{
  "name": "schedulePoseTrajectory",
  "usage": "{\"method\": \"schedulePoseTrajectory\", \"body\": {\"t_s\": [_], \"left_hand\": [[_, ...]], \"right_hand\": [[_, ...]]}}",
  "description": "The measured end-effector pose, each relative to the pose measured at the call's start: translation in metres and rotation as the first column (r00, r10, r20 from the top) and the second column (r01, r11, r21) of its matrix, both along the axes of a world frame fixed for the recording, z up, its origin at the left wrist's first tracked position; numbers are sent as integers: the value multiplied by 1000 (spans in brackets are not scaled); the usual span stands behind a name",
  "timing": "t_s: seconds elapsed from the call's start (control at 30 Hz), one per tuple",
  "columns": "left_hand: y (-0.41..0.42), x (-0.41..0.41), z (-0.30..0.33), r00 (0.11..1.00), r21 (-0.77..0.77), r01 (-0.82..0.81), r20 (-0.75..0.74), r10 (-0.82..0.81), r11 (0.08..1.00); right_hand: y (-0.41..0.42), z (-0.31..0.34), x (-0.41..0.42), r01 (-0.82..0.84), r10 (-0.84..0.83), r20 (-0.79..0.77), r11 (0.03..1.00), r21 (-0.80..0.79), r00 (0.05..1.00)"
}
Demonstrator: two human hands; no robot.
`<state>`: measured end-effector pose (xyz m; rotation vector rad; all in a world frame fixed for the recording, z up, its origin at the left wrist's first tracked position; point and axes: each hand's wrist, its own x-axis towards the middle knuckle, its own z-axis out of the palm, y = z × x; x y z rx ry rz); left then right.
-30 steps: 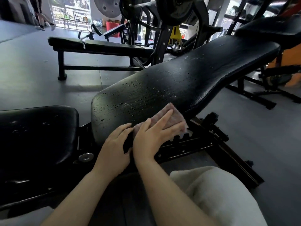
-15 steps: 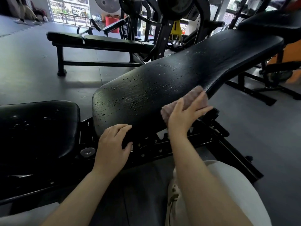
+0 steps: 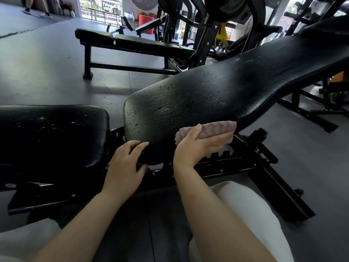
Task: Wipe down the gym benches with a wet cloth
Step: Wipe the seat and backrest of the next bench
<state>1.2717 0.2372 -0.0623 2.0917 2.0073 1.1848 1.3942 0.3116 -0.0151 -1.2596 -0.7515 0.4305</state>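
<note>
Bare forearms, no sleeves; light grey trousers (image 3: 251,210).

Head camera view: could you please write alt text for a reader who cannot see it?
A right hand holds a folded pink cloth against the near edge of a black, droplet-speckled inclined bench pad. The left hand rests on the pad's lower end, beside a black seat pad.
</note>
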Motion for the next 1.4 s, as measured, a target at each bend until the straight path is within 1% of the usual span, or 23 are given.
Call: {"method": "schedulePoseTrajectory", "body": {"t_s": [0.1, 0.27, 0.37, 0.43, 0.47, 0.53, 0.57, 0.63, 0.7, 0.8, 0.87, 0.93, 0.97, 1.03, 1.07, 1.1, 1.13, 1.17, 1.23, 1.33, 1.4], "left_hand": [[-1, -1, -1, 999, -21, 19, 32, -18, 1000], [-1, 1, 1, 998, -22, 16, 69, -15, 1000], [-1, 1, 4, 995, -1, 7, 101, -7, 1000], [-3, 1, 7, 991, 0, 3, 134, -3, 1000], [-4, 1, 7, 989, -3, 6, 148, -5, 1000], [-5, 1, 7, 988, -12, 19, 151, -17, 1000], [-6, 1, 6, 989, -17, 24, 150, -21, 1000], [-5, 1, 5, 988, -25, 24, 155, -19, 999], [-4, 1, 4, 986, -23, 17, 165, -13, 1000], [-3, 3, 4, 980, -4, 11, 198, -10, 1000], [-1, 2, 3, 972, 12, 29, 232, -31, 999], [2, -2, 1, 946, 38, 41, 320, -51, 998], [4, -4, 1, 924, 46, 25, 381, -40, 999], [6, -9, 1, 874, 25, -52, 485, 34, 998], [7, -11, 1, 848, -2, -85, 524, 74, 996], [8, -12, 1, 819, -30, -103, 564, 102, 994], [9, -12, 1, 785, -58, -104, 608, 118, 993], [9, -13, 1, 748, -81, -94, 652, 124, 992], [12, -15, 1, 686, -113, -72, 716, 131, 991], [14, -20, 3, 609, -161, -43, 778, 154, 986], [14, -21, 9, 513, -175, -50, 841, 175, 983]], "right_hand": [[-8, -10, -14, -45, 46, 62, 999, -23, 997], [-23, -29, -26, -131, 132, 251, 991, -22, 959], [-23, -23, -18, -153, 149, 256, 988, -2, 955], [-18, -11, -4, -126, 122, 248, 992, -2, 961], [-15, -4, 5, -87, 85, 274, 996, -8, 958], [-7, 7, 23, 21, 3, 389, 998, -57, 921], [-4, 11, 29, 71, -20, 464, 993, -93, 886], [-1, 13, 37, 142, -35, 624, 982, -123, 781], [-2, 16, 45, 160, 7, 760, 976, -146, 650], [-5, 19, 63, 155, 115, 892, 968, -200, 437], [-6, 20, 78, 115, 121, 956, 981, -156, 266], [-7, 20, 90, 28, 101, 993, 994, -104, 67], [-7, 20, 96, -22, 92, 995, 995, -93, -49], [-7, 22, 107, -115, 66, 952, 988, -104, -298], [-6, 24, 110, -152, 43, 916, 982, -112, -398], [-6, 25, 109, -187, 20, 883, 975, -121, -470], [-5, 26, 105, -224, -3, 859, 966, -129, -512], [-5, 25, 99, -258, -20, 845, 956, -141, -535], [-7, 20, 82, -312, -39, 830, 936, -165, -557], [-14, 3, 48, -299, 16, 793, 921, -249, -609], [-20, -7, 23, -294, 45, 754, 905, -309, -655]]}}
